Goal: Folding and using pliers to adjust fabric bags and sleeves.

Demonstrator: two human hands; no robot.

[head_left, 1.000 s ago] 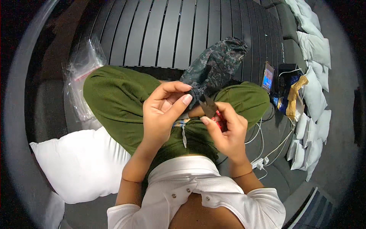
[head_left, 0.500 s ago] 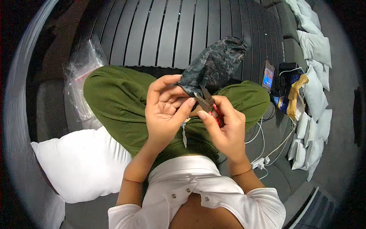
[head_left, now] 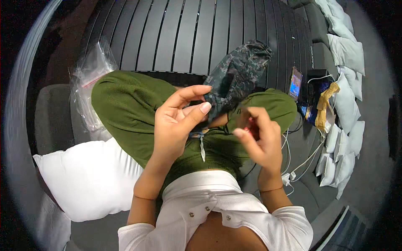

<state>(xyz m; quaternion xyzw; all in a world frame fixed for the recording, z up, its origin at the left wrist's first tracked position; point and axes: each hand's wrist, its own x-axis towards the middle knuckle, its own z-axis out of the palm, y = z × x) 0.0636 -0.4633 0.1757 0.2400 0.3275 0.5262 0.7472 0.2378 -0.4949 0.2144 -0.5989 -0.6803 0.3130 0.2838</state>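
Observation:
A dark camouflage-patterned cloth piece (head_left: 240, 69), tube-like and gathered at its far end, lies from the slatted table onto my lap. My left hand (head_left: 178, 115) has its fingers curled at the cloth's near edge, with the thumb and index fingertip a little apart. Just to the right, my right hand (head_left: 264, 136) is closed around small red-handled snips (head_left: 250, 126). Motion blurs its fingertips, and the snips' blades cannot be made out. Between the hands, the cloth's near end hangs above my crossed legs in green trousers (head_left: 130, 100).
A black slatted table (head_left: 176, 37) stands ahead. Clear plastic bags (head_left: 94, 79) and a white pillow (head_left: 90, 180) lie at left. To the right are a lit phone (head_left: 295, 85), a blue and gold packet (head_left: 324, 104), white cables (head_left: 289, 178) and several pale small pillows (head_left: 345, 94).
My right hand has drawn back to the right with the snips, away from the cloth's edge. My left hand has shifted slightly, its fingers more curled and turned toward the cloth.

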